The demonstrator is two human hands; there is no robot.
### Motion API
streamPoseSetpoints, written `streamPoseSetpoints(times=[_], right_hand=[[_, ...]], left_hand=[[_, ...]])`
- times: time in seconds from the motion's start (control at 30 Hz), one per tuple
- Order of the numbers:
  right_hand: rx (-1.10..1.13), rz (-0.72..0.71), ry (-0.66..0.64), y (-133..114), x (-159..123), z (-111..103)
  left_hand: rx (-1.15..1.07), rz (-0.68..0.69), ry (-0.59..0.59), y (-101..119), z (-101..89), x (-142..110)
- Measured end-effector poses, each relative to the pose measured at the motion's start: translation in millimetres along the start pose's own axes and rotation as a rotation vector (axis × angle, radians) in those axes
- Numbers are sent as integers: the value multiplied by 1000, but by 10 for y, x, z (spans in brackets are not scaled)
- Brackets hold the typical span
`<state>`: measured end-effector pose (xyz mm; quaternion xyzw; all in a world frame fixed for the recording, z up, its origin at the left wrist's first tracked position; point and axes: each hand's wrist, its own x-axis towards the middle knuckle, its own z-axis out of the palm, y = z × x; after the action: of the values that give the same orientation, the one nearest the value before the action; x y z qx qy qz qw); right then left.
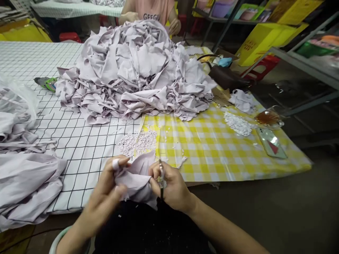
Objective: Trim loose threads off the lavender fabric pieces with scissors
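A small piece of pale lilac fabric (pixel 139 176) is between my two hands, above my dark-clothed lap at the table edge. My left hand (pixel 104 190), with a white band around one finger, curls around the fabric's left side; its thumb is slightly blurred. In my right hand (pixel 174 187) is a slim pair of thread snips (pixel 161 174), standing nearly upright in the fist. The fabric's right edge is pinched by the same hand's thumb and fingertips. Small lilac clippings (pixel 140 141) lie scattered on the table just beyond the fabric.
A large heap of lilac fabric pieces (pixel 137 67) covers the table's middle. More fabric (pixel 26 183) hangs over the left edge. At right are a phone (pixel 271 143), white scraps (pixel 238 123) and a brown-tinted clear container (pixel 268 117). Another person (pixel 156 10) sits opposite.
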<state>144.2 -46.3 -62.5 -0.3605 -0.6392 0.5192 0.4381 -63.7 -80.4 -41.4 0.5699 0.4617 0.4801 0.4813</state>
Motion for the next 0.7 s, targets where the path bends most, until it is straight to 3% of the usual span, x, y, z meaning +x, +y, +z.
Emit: streamPoseSetpoints(times=[0.1, 0.2, 0.33, 0.43, 0.5, 0.57, 0.63, 0.7], right_hand=[[192, -82, 217, -354, 43, -169], [165, -184, 429, -394, -3, -353], [79, 9, 542, -134, 230, -753], [-126, -34, 759, -238, 914, -1289], [-184, -84, 857, -466, 1540, -1738], [-254, -95, 911, -670, 2132, -2147], [-508, -36, 937, -760, 2523, -2363], [-731, -18, 879, -730, 2627, -2296]], left_hand=[[159, 157, -219, 86, 394, 143], [47, 193, -130, 198, 893, 588], [-296, -53, 30, 399, 1484, 1600], [-397, -57, -15, 650, 1749, 2562], [-436, -26, -30, 796, 1801, 3128], [-441, -5, 25, 813, 1738, 3444], [-394, 16, 80, 672, 1567, 3360], [-295, 51, 103, 426, 1346, 2869]])
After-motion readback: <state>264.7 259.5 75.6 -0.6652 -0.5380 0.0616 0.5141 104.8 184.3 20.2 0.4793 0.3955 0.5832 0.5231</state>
